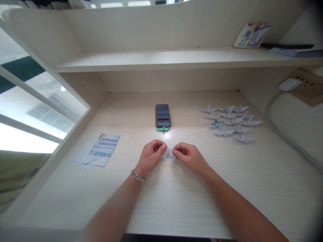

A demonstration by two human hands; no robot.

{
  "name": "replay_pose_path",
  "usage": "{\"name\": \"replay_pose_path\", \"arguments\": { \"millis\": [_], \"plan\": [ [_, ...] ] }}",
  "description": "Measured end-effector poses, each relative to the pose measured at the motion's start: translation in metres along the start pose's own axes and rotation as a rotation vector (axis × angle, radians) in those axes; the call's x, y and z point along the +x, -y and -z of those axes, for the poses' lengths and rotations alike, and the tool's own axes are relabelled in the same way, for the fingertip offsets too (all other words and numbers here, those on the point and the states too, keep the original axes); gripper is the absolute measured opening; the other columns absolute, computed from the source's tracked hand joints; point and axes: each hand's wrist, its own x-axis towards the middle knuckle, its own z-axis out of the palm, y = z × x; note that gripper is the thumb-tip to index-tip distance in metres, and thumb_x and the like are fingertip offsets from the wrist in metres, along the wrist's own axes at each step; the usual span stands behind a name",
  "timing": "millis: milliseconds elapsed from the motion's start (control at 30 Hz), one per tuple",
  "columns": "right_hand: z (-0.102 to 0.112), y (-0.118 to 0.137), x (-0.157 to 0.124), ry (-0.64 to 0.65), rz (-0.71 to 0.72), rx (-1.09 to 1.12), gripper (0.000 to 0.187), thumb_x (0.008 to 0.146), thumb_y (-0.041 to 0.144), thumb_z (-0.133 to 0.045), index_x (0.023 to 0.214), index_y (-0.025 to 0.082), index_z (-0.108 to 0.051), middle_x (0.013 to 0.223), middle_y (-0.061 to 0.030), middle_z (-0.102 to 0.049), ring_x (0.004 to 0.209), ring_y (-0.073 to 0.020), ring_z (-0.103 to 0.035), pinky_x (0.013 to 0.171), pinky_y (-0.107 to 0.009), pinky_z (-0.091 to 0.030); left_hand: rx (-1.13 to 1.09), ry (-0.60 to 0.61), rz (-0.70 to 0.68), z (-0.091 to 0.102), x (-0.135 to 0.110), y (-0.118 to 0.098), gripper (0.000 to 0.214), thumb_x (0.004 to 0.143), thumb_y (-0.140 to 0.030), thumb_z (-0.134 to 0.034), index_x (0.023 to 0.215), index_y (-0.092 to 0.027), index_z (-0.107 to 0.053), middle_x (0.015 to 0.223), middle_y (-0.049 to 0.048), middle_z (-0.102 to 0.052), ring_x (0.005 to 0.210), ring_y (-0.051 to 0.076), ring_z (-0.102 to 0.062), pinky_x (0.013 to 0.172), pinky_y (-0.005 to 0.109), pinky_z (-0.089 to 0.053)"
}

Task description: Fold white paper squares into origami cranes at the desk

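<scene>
A small folded piece of white paper [169,154] is pinched between both my hands above the pale wooden desk [176,201]. My left hand [150,155], with a metal bracelet at the wrist, grips its left end with curled fingers. My right hand [188,156] pinches the right end. A phone [163,116] on a green stand sits just behind my hands. Several folded paper cranes [230,121] lie in a cluster at the right of the desk.
Printed leaflets [101,151] lie at the left of the desk. A shelf [176,60] runs above, with a booklet [251,34] and papers at its right end. A wall socket [302,85] with a white plug and grey cable is at the right. A window is at the left.
</scene>
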Motion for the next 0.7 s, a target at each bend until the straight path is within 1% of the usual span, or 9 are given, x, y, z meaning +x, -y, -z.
{"name": "replay_pose_path", "arguments": {
  "millis": [133, 200, 300, 367, 433, 533, 567, 667, 700],
  "plan": [
    [-0.004, 0.003, -0.001, 0.014, -0.009, -0.014, 0.017, 0.078, 0.028, -0.051, 0.077, 0.016, -0.063, 0.071, -0.0019, -0.063, 0.064, -0.0136, -0.054, 0.058, -0.024, -0.041, 0.087, 0.060, -0.030, -0.008, -0.005, -0.002, 0.019, 0.078, -0.033, -0.054, 0.080, -0.015, -0.060, 0.073, 0.0026, -0.060, 0.064, 0.012, -0.053, 0.060, 0.022, -0.042],
    [-0.005, 0.005, -0.001, 0.001, -0.020, -0.041, 0.017, 0.076, 0.027, -0.051, 0.072, 0.016, -0.062, 0.066, -0.0007, -0.061, 0.060, -0.0126, -0.052, 0.054, -0.023, -0.039, 0.122, 0.086, -0.033, -0.010, -0.006, -0.002, 0.019, 0.078, -0.033, -0.054, 0.079, -0.015, -0.060, 0.073, 0.0028, -0.060, 0.064, 0.012, -0.053, 0.060, 0.022, -0.042],
    [-0.007, 0.005, 0.001, -0.042, -0.055, -0.071, 0.013, 0.071, 0.022, -0.052, 0.062, 0.016, -0.059, 0.057, 0.0014, -0.056, 0.055, -0.0111, -0.048, 0.049, -0.022, -0.035, 0.110, 0.085, -0.017, -0.011, -0.006, 0.000, 0.018, 0.078, -0.032, -0.054, 0.078, -0.015, -0.060, 0.071, 0.0022, -0.059, 0.063, 0.011, -0.052, 0.058, 0.022, -0.041],
    [-0.008, 0.003, 0.002, -0.045, -0.086, -0.054, 0.010, 0.068, 0.019, -0.053, 0.059, 0.016, -0.057, 0.055, 0.0019, -0.056, 0.053, -0.0109, -0.048, 0.048, -0.022, -0.034, 0.075, 0.064, -0.001, -0.010, -0.004, 0.003, 0.019, 0.077, -0.033, -0.054, 0.077, -0.014, -0.058, 0.069, 0.0015, -0.057, 0.061, 0.011, -0.051, 0.056, 0.021, -0.041],
    [-0.008, 0.000, 0.003, -0.019, -0.113, -0.019, 0.008, 0.066, 0.017, -0.052, 0.059, 0.016, -0.057, 0.055, 0.0019, -0.056, 0.053, -0.0111, -0.049, 0.049, -0.022, -0.035, 0.042, 0.043, 0.016, -0.007, -0.001, 0.005, 0.020, 0.076, -0.034, -0.055, 0.076, -0.014, -0.058, 0.067, 0.0011, -0.056, 0.059, 0.011, -0.050, 0.054, 0.021, -0.040],
    [-0.008, -0.004, 0.002, 0.013, -0.131, 0.022, 0.008, 0.065, 0.016, -0.052, 0.058, 0.016, -0.056, 0.053, 0.0021, -0.056, 0.051, -0.0113, -0.049, 0.049, -0.022, -0.036, 0.031, 0.009, 0.022, 0.004, 0.003, 0.006, 0.021, 0.075, -0.034, -0.057, 0.074, -0.013, -0.058, 0.065, 0.0005, -0.055, 0.058, 0.010, -0.049, 0.053, 0.020, -0.039],
    [-0.007, -0.005, 0.002, 0.019, -0.134, 0.030, 0.008, 0.065, 0.016, -0.052, 0.058, 0.016, -0.056, 0.053, 0.0021, -0.055, 0.051, -0.0114, -0.050, 0.049, -0.022, -0.036, 0.034, -0.015, 0.016, 0.009, 0.005, 0.006, 0.021, 0.074, -0.034, -0.057, 0.073, -0.013, -0.058, 0.064, 0.0002, -0.054, 0.057, 0.010, -0.048, 0.052, 0.020, -0.038],
    [-0.004, -0.006, 0.002, 0.021, -0.140, 0.058, 0.007, 0.066, 0.018, -0.053, 0.060, 0.016, -0.057, 0.053, 0.0018, -0.055, 0.051, -0.0117, -0.050, 0.050, -0.023, -0.037, 0.006, -0.164, 0.006, 0.023, 0.009, 0.004, 0.020, 0.074, -0.033, -0.058, 0.074, -0.013, -0.057, 0.064, -0.0004, -0.054, 0.056, 0.009, -0.046, 0.052, 0.020, -0.037],
    [-0.004, -0.006, 0.002, 0.007, -0.137, 0.067, 0.007, 0.067, 0.019, -0.053, 0.062, 0.016, -0.058, 0.054, 0.0014, -0.056, 0.052, -0.0117, -0.050, 0.051, -0.023, -0.038, 0.011, -0.161, 0.007, 0.026, 0.009, 0.003, 0.020, 0.074, -0.033, -0.058, 0.074, -0.013, -0.057, 0.064, -0.0001, -0.054, 0.057, 0.009, -0.046, 0.052, 0.020, -0.037]
  ]
}}
